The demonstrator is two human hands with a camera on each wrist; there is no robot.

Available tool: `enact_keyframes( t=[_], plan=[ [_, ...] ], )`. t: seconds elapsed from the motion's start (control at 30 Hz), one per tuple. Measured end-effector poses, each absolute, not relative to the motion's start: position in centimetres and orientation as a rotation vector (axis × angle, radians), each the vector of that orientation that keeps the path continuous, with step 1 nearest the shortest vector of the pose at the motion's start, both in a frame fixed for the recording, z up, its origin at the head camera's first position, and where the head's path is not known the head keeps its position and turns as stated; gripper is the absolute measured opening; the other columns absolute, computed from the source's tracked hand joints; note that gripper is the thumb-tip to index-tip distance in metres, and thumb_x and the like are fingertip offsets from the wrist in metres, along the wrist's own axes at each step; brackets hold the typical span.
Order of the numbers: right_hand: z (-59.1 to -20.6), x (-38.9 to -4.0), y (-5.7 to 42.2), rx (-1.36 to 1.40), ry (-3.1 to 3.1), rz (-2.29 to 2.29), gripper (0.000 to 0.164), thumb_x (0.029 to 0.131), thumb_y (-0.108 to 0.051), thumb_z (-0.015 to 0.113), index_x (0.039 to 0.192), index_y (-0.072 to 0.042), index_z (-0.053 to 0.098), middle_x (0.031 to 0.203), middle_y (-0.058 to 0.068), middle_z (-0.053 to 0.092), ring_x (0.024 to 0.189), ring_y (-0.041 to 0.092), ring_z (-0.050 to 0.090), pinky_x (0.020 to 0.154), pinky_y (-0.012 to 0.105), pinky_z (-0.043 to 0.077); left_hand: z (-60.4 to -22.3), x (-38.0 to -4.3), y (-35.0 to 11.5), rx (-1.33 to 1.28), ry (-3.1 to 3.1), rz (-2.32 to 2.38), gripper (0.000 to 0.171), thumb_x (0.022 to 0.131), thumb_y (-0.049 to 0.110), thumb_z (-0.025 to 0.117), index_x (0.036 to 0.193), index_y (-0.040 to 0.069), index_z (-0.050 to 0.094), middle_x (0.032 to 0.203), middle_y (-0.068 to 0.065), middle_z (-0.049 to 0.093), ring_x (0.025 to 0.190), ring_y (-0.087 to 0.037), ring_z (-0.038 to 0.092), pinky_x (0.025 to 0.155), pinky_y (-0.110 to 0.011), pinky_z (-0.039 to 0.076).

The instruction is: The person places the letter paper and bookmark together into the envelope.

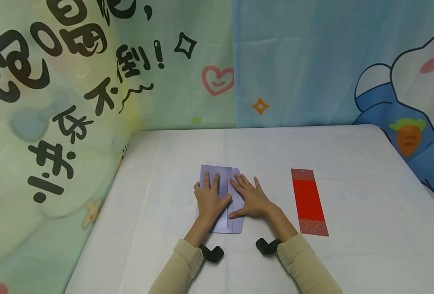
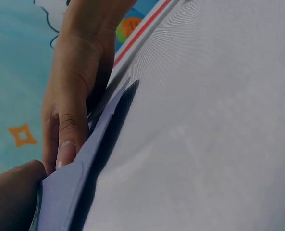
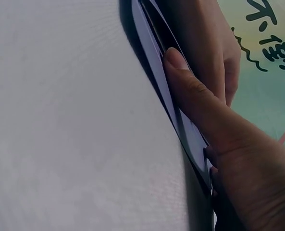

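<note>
The card point(image 1: 222, 224) lies at nine o'clock from the red strip point(image 1: 308, 200); left hand point(image 1: 211, 202) and right hand point(image 1: 252, 201) spread on it, just apart — best press evenly along the seam point(image 1: 227, 223), twelve to six.

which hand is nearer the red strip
Right. The right hand rests on the purple paper, left of the red strip; the left hand is farther left on that paper.

Lavender paper point(image 1: 222, 223), creased lengthwise right of middle (corners there rounded), beneath left hand point(image 1: 210, 203), right hand point(image 1: 254, 201).
</note>
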State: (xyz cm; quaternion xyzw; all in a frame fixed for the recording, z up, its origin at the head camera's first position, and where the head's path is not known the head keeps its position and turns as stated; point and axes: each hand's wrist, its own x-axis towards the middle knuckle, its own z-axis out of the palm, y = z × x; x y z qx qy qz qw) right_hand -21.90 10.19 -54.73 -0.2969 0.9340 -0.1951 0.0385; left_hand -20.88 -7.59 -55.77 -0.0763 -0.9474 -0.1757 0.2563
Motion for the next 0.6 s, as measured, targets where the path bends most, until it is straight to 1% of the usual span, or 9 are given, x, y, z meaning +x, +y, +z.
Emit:
enact_keyframes(
  t=[0.13,0.27,0.33,0.43,0.5,0.6],
  plan=[
    [-54.4,-21.9,10.6,-0.901,2.827,-0.641,0.115,0.062,-0.072,0.063,0.147,-0.009,0.02,0.153,0.012,0.01,0.139,0.03,0.004,0.104,0.056,-0.004,-55.9,-21.0,-7.4,-0.191,-2.562,-0.501,0.073,0.06,0.044,0.069,0.123,0.009,0.058,0.133,-0.021,0.047,0.1,-0.046,0.044,0.081,-0.052,0.036],
    [-53.2,-21.2,12.1,-0.831,2.73,-0.858,0.101,0.072,-0.058,0.066,0.146,-0.004,0.022,0.152,0.014,0.015,0.139,0.031,0.007,0.106,0.055,0.0,-56.1,-20.9,-7.2,-0.18,-2.567,-0.521,0.073,0.059,0.044,0.069,0.122,0.009,0.06,0.133,-0.021,0.046,0.099,-0.047,0.044,0.081,-0.053,0.036],
    [-52.1,-20.7,13.5,-0.755,2.709,-0.976,0.09,0.077,-0.047,0.066,0.145,-0.004,0.027,0.151,0.015,0.02,0.138,0.031,0.012,0.106,0.054,0.004,-56.2,-20.9,-7.2,-0.176,-2.562,-0.54,0.072,0.059,0.044,0.07,0.121,0.008,0.06,0.134,-0.021,0.046,0.098,-0.047,0.044,0.08,-0.053,0.037],
    [-51.0,-20.1,16.4,-0.602,2.767,-1.048,0.076,0.081,-0.035,0.067,0.142,-0.004,0.034,0.148,0.016,0.026,0.136,0.034,0.02,0.104,0.056,0.013,-56.3,-20.9,-7.1,-0.164,-2.55,-0.57,0.07,0.06,0.044,0.069,0.12,0.009,0.06,0.134,-0.021,0.046,0.097,-0.047,0.044,0.079,-0.052,0.037],
    [-50.8,-19.6,18.7,-0.479,2.833,-1.024,0.072,0.082,-0.031,0.067,0.14,-0.002,0.036,0.147,0.02,0.027,0.134,0.037,0.02,0.102,0.058,0.016,-56.3,-21.0,-7.1,-0.16,-2.541,-0.574,0.069,0.06,0.043,0.069,0.12,0.009,0.061,0.134,-0.021,0.046,0.095,-0.046,0.044,0.078,-0.052,0.037],
    [-51.2,-18.8,21.8,-0.299,2.959,-0.887,0.068,0.084,-0.031,0.064,0.138,0.002,0.038,0.144,0.029,0.025,0.132,0.044,0.018,0.099,0.063,0.015,-56.2,-21.1,-7.3,-0.164,-2.527,-0.571,0.067,0.061,0.043,0.069,0.118,0.008,0.061,0.133,-0.022,0.046,0.095,-0.046,0.044,0.078,-0.052,0.036]
  ],
)
